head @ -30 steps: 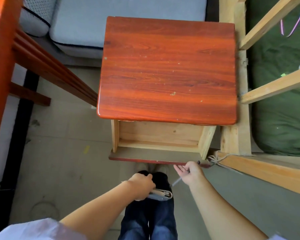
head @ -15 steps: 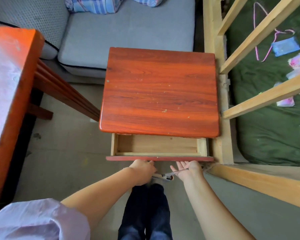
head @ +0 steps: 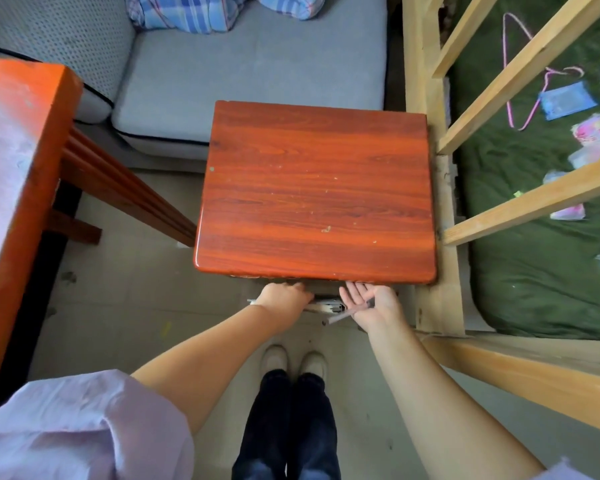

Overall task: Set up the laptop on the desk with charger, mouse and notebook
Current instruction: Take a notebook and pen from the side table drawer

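Legs and shoes: dark trousers (head: 284, 427) and pale shoes (head: 293, 358) stand on the grey floor (head: 125, 306), nearest of all, straight before the small red worktop (head: 316, 195).
Sleeve: a pale lilac sleeve (head: 77, 427) fills the near left corner.
Left hand: the left hand (head: 284, 299) sits at the worktop's near edge, its fingers curled over and clamped on a thin pale notebook (head: 326, 305); only the notebook's right end and a sliver of its left end show.
Right hand: the right hand (head: 374, 303) is just beside the left, also at the worktop's near edge, palm up with the fingers spread flat toward the dark gap under the top. A grey pen (head: 347, 315) lies across the palm, pinned near the thumb; how it is gripped I cannot tell.
Worktop: red-brown glossy wood, top bare but for small pale specks.
Left of the worktop: a bigger orange-red table (head: 14, 168).
Right of the worktop: a pale wooden bed frame (head: 426, 161) around a green mattress (head: 534, 265) strewn with small bright things.
Beyond the worktop: a grey sofa (head: 222, 64) with a blue checked cloth (head: 187, 12).
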Demonstrator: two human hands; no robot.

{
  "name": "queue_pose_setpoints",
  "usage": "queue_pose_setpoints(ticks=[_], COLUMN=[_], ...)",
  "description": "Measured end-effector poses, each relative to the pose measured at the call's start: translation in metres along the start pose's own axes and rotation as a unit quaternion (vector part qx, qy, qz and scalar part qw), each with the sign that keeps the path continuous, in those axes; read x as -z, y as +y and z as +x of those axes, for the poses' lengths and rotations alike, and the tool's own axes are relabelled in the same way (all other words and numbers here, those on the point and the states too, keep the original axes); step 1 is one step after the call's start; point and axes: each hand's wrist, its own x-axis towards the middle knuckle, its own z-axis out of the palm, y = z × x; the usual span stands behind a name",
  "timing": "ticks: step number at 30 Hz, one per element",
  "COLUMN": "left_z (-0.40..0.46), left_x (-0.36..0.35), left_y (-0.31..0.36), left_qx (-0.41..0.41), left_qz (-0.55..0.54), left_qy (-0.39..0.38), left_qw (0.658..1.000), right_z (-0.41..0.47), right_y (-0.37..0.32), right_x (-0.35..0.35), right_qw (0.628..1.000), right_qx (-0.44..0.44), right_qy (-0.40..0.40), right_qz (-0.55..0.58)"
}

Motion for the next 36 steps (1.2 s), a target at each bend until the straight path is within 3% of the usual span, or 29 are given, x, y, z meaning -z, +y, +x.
queue_pose_setpoints(ticks=[7,11,13,14,16,18,22,25,28,31,33,36], left_z=[-0.069,-0.116,-0.141,-0.154,-0.184,-0.212,-0.264,-0.312,-0.367,-0.426,-0.464,-0.520], left_x=[0.015,0.015,0.012,0.012,0.014,0.017,0.010,-0.010,-0.040,-0.081,-0.111,-0.160], left_y=[0.022,0.015,0.002,-0.005,-0.015,-0.023,-0.034,-0.043,-0.051,-0.054,-0.053,-0.052], left_qx=[-0.037,0.010,0.040,0.049,0.059,0.062,0.040,0.024,-0.025,-0.065,-0.082,-0.086], left_qz=[-0.169,-0.293,-0.391,-0.468,-0.628,-0.721,-0.833,-0.867,-0.896,-0.895,-0.894,-0.890], left_qy=[-0.088,-0.048,-0.008,0.015,0.059,0.109,0.215,0.299,0.361,0.406,0.423,0.440], left_qw=[0.981,0.955,0.920,0.882,0.774,0.681,0.508,0.398,0.257,0.170,0.121,0.089], right_z=[-0.055,-0.102,-0.126,-0.137,-0.158,-0.174,-0.200,-0.226,-0.256,-0.292,-0.316,-0.349], right_y=[-0.024,-0.046,-0.054,-0.055,-0.052,-0.043,-0.015,0.026,0.091,0.180,0.242,0.322], right_x=[0.015,0.016,0.007,0.002,-0.010,-0.019,-0.032,-0.042,-0.039,-0.013,0.009,0.032], right_qw=[0.999,0.996,0.991,0.988,0.978,0.961,0.915,0.870,0.818,0.758,0.722,0.684], right_qx=[-0.010,-0.005,-0.003,0.006,0.037,0.058,0.097,0.193,0.309,0.340,0.300,0.207], right_qy=[-0.027,-0.090,-0.127,-0.142,-0.166,-0.195,-0.256,-0.260,-0.263,-0.351,-0.431,-0.534], right_qz=[-0.028,-0.016,-0.030,-0.055,-0.120,-0.189,-0.295,-0.372,-0.408,-0.432,-0.450,-0.451])
